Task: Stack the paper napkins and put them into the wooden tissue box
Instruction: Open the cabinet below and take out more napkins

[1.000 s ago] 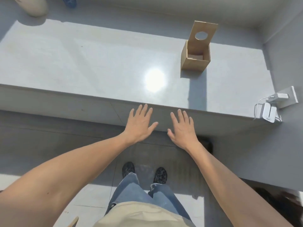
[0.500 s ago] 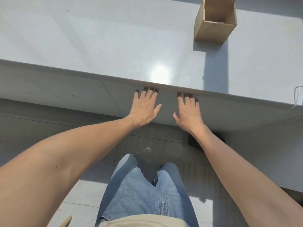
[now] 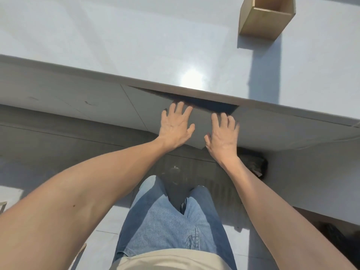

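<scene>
Head view. We saw the wooden tissue box (image 3: pixel 266 18) standing on the far right of the bench (image 3: pixel 120 39), its top cut off by the frame edge; it was a plain, pale, square-sided box that threw a long shadow toward us. No paper napkins were visible. The bench top was smooth, grey-white and glossy, with a bright glare patch near its front edge. Below that edge a flat matte grey cabinet door (image 3: pixel 200 125) stood tilted outward at its top, leaving a dark wedge-shaped gap under the bench lip. Our left hand (image 3: pixel 175 125) lay flat on the door face, its grip apart, fingers spread and reaching the door's upper edge. Our right hand (image 3: pixel 224 133) lay flat beside it, grip likewise apart, on the door near its right edge, holding nothing. Both hands were well apart from the box. Blue denim trousers (image 3: pixel 169 221) and a beige shirt hem (image 3: pixel 171 260) filled the lower frame above a pale tiled floor (image 3: pixel 105 240).
</scene>
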